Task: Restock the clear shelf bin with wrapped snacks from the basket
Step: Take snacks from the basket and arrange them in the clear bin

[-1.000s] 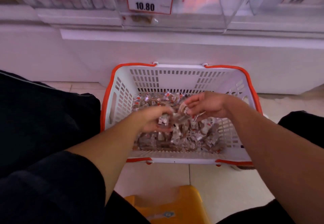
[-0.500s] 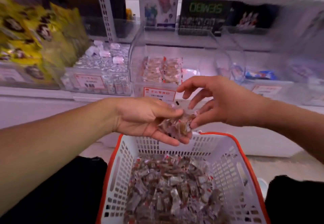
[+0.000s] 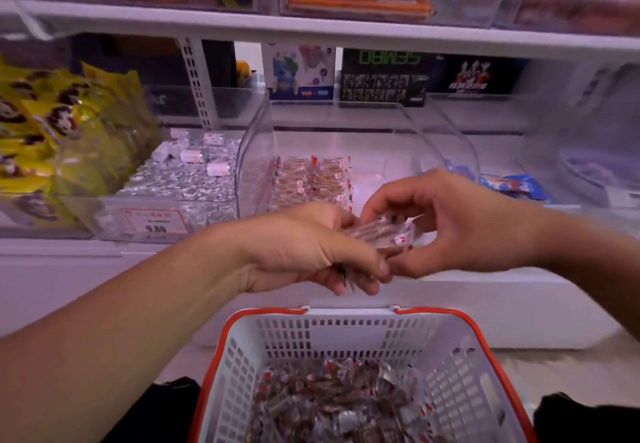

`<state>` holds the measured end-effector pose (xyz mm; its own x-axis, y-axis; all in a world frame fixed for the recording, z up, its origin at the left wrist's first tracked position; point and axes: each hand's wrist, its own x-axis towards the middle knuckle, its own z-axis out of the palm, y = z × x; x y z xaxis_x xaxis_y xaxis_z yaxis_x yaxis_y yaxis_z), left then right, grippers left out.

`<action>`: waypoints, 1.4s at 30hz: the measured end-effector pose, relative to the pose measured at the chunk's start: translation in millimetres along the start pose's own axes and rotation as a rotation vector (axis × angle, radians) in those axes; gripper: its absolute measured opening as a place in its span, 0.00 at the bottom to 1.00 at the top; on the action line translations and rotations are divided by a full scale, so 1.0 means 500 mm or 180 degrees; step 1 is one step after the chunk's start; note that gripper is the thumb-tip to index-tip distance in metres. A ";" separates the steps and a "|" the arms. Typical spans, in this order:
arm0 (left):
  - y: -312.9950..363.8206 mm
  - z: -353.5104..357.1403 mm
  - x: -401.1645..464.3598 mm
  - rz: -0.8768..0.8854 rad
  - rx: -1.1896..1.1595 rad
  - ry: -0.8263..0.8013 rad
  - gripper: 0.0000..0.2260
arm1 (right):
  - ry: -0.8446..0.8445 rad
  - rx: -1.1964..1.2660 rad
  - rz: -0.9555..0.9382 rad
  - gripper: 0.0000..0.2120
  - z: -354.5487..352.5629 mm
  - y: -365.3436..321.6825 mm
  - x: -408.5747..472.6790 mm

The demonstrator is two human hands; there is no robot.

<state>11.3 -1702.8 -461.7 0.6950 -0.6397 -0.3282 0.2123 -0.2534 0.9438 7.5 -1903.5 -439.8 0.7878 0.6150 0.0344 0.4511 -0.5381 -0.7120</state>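
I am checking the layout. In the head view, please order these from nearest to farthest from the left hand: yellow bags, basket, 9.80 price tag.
Measured from the left hand:
1. 9.80 price tag, on the bin front to its left.
2. basket, below on the floor; its near rim is close to the tag's distance, so the first two are nearly tied.
3. yellow bags, far left on the shelf.

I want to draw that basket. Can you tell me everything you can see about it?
The basket looks like white plastic, with walls full of small slots and an orange-red rim. It sits low on the floor, below both hands, in front of the white shelf base. It is upright and open on top. A heap of wrapped snacks covers its bottom. Neither hand touches it.
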 end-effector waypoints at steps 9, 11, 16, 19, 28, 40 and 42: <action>0.018 -0.137 0.011 0.1553 0.1244 0.3133 0.03 | 0.0385 -0.0713 0.0993 0.11 -0.054 0.030 0.163; 0.005 -0.137 0.020 0.1718 0.1595 0.3022 0.04 | -0.0017 -0.0973 0.1200 0.13 -0.028 0.049 0.201; -0.007 -0.121 0.026 0.1954 0.2058 0.2782 0.04 | -0.0258 -0.1677 0.1263 0.09 0.032 0.092 0.258; -0.009 -0.122 0.027 0.1936 0.2066 0.2692 0.05 | -0.0184 -0.2174 0.1098 0.16 0.046 0.095 0.269; -0.021 -0.111 0.030 0.1956 0.2214 0.2590 0.03 | -0.0162 -0.2014 0.0905 0.11 0.043 0.072 0.260; -0.073 -0.056 -0.022 0.2984 0.3628 0.1839 0.10 | 0.3366 -0.1490 -0.0432 0.07 0.104 0.069 0.025; -0.140 -0.030 -0.003 0.2578 0.3979 0.1320 0.09 | 0.3454 -0.1196 -0.0217 0.09 0.205 0.121 -0.015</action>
<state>5.9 -1673.2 -526.9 0.5169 -0.7151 0.4706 -0.8461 -0.5103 0.1539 -13.8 -1881.7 -555.0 0.6210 -0.0728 0.7804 0.4595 -0.7728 -0.4377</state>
